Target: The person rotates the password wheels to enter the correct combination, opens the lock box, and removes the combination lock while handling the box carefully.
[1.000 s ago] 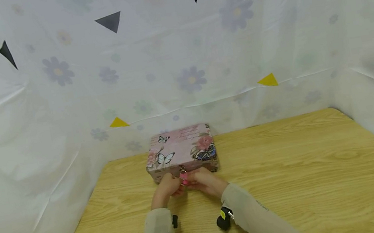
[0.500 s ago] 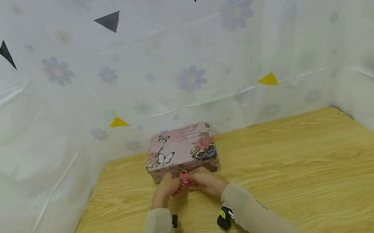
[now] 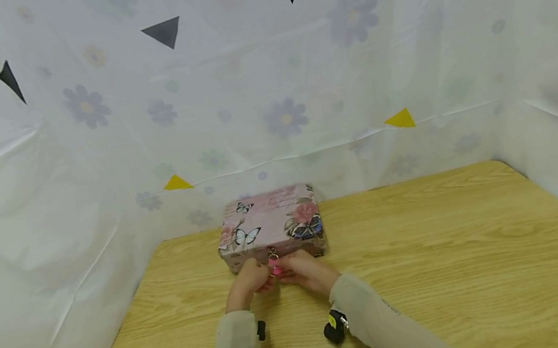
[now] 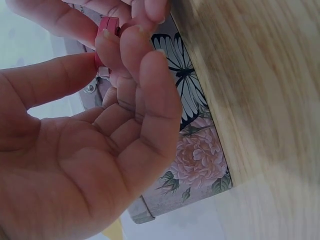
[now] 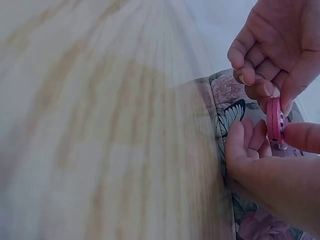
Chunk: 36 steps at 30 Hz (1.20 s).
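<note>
A pink padlock (image 3: 275,266) hangs by its shackle from the metal clasp at the front of a closed box (image 3: 269,217) with flowers and butterflies. My left hand (image 3: 252,276) pinches the padlock from the left, thumb against its edge in the left wrist view. From the other side my right hand (image 3: 306,270) grips it between thumb and fingers. Seen by the right wrist camera, the pink lock (image 5: 275,122) stands on edge between both hands' fingertips. Whether a key is in the left fingers cannot be told.
The box stands on a wooden table (image 3: 431,247) near its back edge. A pale floral curtain (image 3: 265,80) with black and yellow triangles encloses the back and sides. Black wrist devices (image 3: 334,328) sit at both sleeves.
</note>
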Motion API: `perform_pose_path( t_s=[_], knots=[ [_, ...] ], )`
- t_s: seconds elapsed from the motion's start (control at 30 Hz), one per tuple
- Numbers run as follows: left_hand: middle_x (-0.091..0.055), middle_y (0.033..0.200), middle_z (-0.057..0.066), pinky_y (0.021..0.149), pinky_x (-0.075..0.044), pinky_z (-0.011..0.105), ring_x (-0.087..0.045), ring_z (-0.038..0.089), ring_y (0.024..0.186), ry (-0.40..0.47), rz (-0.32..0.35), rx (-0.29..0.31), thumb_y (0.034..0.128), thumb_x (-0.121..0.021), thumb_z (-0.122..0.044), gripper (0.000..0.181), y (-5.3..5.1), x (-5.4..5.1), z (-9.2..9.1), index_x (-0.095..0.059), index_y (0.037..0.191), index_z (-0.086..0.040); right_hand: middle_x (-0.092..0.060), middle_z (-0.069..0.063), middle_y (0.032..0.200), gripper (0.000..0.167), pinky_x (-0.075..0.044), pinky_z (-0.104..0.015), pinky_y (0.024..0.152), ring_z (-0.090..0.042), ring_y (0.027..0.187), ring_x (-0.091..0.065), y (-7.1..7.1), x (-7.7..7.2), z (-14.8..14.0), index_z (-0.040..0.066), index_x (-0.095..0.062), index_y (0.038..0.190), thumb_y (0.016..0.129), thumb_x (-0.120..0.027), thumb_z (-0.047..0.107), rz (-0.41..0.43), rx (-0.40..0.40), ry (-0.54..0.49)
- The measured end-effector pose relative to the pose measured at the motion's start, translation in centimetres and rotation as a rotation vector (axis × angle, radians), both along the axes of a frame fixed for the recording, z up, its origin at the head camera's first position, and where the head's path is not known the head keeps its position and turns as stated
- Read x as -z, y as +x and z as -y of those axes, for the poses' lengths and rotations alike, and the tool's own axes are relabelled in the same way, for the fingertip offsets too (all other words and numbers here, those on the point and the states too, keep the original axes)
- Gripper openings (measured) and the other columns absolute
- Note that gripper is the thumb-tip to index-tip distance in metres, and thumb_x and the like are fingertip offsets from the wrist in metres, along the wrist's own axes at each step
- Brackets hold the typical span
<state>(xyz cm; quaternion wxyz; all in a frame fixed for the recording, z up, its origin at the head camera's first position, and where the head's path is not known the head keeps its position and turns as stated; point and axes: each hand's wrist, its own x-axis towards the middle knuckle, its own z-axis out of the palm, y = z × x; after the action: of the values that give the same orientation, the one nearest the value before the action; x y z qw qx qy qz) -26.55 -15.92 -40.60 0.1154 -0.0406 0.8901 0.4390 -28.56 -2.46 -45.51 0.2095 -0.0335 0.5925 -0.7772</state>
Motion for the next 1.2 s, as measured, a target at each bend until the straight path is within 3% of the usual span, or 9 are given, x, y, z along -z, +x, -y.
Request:
perform_pose_path(
  t_s=[0.27, 0.43, 0.6, 0.8, 1.2],
  knots=[
    [-0.067, 0.077, 0.017, 0.063, -0.055, 0.036, -0.063, 0.02, 0.063, -0.023, 0.005, 0.0, 0.0946, -0.049, -0.006, 0.025, 0.1, -0.2, -0.1, -0.065, 0.09, 0.013, -0.065, -0.007, 0.084, 0.027, -0.052, -0.039, 0.085, -0.017, 0.079, -0.061, 0.0, -0.2, 0.0, -0.013, -0.059, 0.112, 0.094, -0.051, 0.005, 0.034, 0.016, 0.01],
    [-0.068, 0.079, 0.018, 0.063, -0.055, 0.036, -0.064, 0.02, 0.063, -0.012, 0.001, -0.001, 0.095, -0.049, -0.006, 0.025, 0.1, -0.2, -0.2, -0.065, 0.09, 0.013, -0.067, -0.009, 0.084, 0.023, -0.054, -0.034, 0.078, -0.016, 0.076, -0.063, -0.6, 0.9, -0.1, -0.011, -0.065, 0.105, 0.091, -0.057, 0.005, -0.027, -0.02, -0.023],
    [-0.068, 0.079, 0.02, 0.063, -0.056, 0.036, -0.063, 0.019, 0.062, 0.004, -0.003, 0.001, 0.095, -0.049, -0.005, 0.025, 0.1, -0.2, -0.1, -0.065, 0.09, 0.014, -0.062, -0.006, 0.079, 0.022, -0.052, -0.029, 0.072, -0.014, 0.071, -0.06, -0.6, 1.0, -0.1, -0.015, -0.061, 0.107, 0.092, -0.051, -0.001, -0.052, -0.041, -0.033],
    [-0.067, 0.077, 0.019, 0.062, -0.055, 0.036, -0.062, 0.019, 0.061, 0.015, -0.016, 0.007, 0.095, -0.048, -0.004, 0.026, 0.2, -0.1, -0.1, -0.065, 0.088, 0.014, -0.058, -0.003, 0.078, 0.026, -0.052, -0.029, 0.075, -0.012, 0.07, -0.057, 0.0, -0.1, 0.0, -0.019, -0.054, 0.112, 0.092, -0.043, -0.006, -0.01, -0.025, -0.022],
    [-0.067, 0.076, 0.019, 0.061, -0.055, 0.035, -0.061, 0.018, 0.059, 0.008, -0.026, 0.003, 0.0933, -0.048, -0.003, 0.025, 0.3, -0.1, -0.1, -0.065, 0.087, 0.014, -0.06, -0.009, 0.089, 0.029, -0.05, -0.04, 0.09, -0.014, 0.081, -0.059, -0.3, 0.0, 0.1, -0.024, -0.05, 0.115, 0.091, -0.044, -0.009, -0.029, -0.049, -0.068]
  ],
)
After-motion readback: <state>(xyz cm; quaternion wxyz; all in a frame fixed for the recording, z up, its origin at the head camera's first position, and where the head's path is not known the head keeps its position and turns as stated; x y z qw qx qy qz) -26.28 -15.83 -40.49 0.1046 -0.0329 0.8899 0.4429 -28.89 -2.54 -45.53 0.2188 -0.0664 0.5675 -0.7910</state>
